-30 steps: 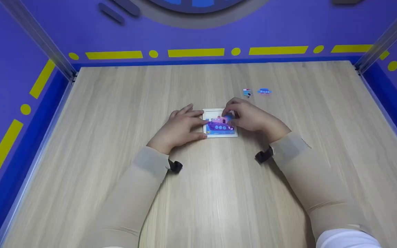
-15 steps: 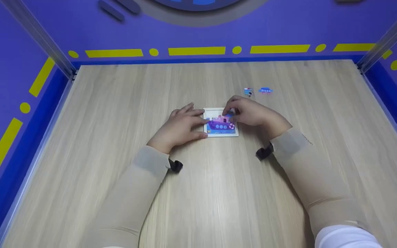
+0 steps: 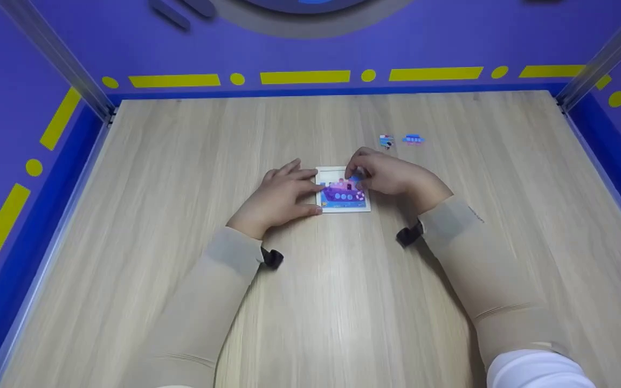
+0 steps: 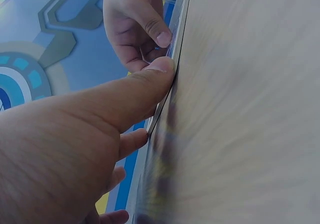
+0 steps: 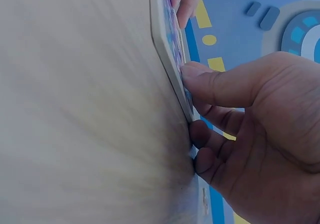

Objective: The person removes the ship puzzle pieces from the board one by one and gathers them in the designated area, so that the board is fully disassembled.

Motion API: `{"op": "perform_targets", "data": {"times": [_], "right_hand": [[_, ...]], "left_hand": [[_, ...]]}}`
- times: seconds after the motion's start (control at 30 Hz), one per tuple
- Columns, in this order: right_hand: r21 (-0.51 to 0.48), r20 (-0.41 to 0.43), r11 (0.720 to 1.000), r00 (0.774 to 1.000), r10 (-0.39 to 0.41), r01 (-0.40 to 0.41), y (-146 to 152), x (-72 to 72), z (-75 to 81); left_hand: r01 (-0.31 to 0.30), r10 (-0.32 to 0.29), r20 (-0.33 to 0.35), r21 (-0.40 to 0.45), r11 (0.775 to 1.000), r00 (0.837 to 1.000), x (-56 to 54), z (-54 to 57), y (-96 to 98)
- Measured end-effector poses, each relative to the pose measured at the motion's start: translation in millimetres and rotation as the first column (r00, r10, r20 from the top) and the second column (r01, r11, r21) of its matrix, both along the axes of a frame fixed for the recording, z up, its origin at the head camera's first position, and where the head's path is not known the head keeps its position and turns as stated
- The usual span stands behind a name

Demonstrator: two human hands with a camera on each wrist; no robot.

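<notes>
A small square puzzle tray (image 3: pixel 344 210) with a white rim lies on the table. Fitted pieces inside form a purple and pink ship (image 3: pixel 340 194) on blue; part of the upper area shows bare white. My left hand (image 3: pixel 275 200) rests its outstretched fingers and thumb along the tray's left edge. At the upper right of the picture, my right hand (image 3: pixel 391 173) has thumb and index finger bent around a blue puzzle piece (image 3: pixel 354 180), mostly hidden by the fingers. From the right wrist view, the right thumb (image 5: pixel 197 79) lies on the tray's printed face.
Behind the right hand lie two loose puzzle pieces, one multicoloured piece (image 3: pixel 386 141) and one blue and pink piece (image 3: pixel 413 139). Purple-blue panels (image 3: pixel 310 56) with yellow marks stand around the back and sides of the wooden table (image 3: pixel 299 302).
Both hands keep their places at the tray, with only slight finger movement on the right. The whole scene shifts slightly as the head camera moves.
</notes>
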State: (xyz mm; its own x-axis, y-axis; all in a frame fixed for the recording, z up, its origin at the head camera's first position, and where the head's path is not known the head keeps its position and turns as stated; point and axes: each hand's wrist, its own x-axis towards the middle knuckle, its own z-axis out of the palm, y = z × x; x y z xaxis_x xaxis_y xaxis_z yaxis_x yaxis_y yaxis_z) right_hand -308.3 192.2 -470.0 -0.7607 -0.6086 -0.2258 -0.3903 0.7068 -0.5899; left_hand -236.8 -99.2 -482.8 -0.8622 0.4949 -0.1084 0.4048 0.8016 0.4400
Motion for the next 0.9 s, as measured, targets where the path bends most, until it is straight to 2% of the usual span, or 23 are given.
{"op": "perform_targets", "data": {"times": [0.1, 0.5, 0.67, 0.9], "right_hand": [[0.002, -0.007, 1.000, 1.000, 0.007, -0.007, -0.6, -0.7, 0.6], [-0.045, -0.023, 0.997, 0.997, -0.071, 0.069, -0.4, 3.3, 0.0], [-0.074, 0.005, 0.989, 0.992, -0.130, 0.130, 0.7, 1.2, -0.2], [-0.150, 0.051, 0.979, 0.990, -0.133, 0.139, 7.1, -3.6, -2.2]], "left_hand": [[-0.003, 0.003, 0.006, 0.005, 1.000, 1.000, 0.2, 0.7, -0.4], [0.005, -0.005, -0.006, 0.009, 1.000, 1.000, -0.6, -0.9, -0.8], [0.003, -0.003, -0.003, 0.009, 1.000, 1.000, -1.1, -0.9, -0.8], [0.004, -0.004, 0.002, 0.005, 1.000, 1.000, -0.5, 0.0, -0.7]]}}
